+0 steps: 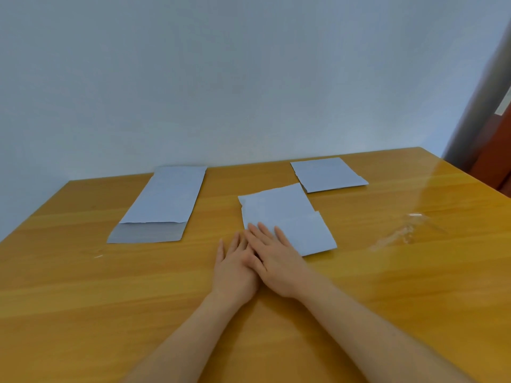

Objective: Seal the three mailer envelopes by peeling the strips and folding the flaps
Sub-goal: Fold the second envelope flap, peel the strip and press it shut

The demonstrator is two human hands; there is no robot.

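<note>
Three pale grey mailer envelopes lie on the wooden table (110,299). The left envelope (166,200) is long, with its flap unfolded toward me. The middle envelope (287,217) lies folded over, and the far right envelope (327,174) is folded too. My right hand (276,255) rests flat with its fingers apart, fingertips on the near left corner of the middle envelope. My left hand (235,269) lies flat on the table beside it, partly under the right hand. Neither hand holds anything.
Clear peeled strips (401,233) lie crumpled on the table at the right, and a small clear scrap (98,255) lies at the left. A plain wall stands behind the table's far edge. A door frame (481,106) rises at the right.
</note>
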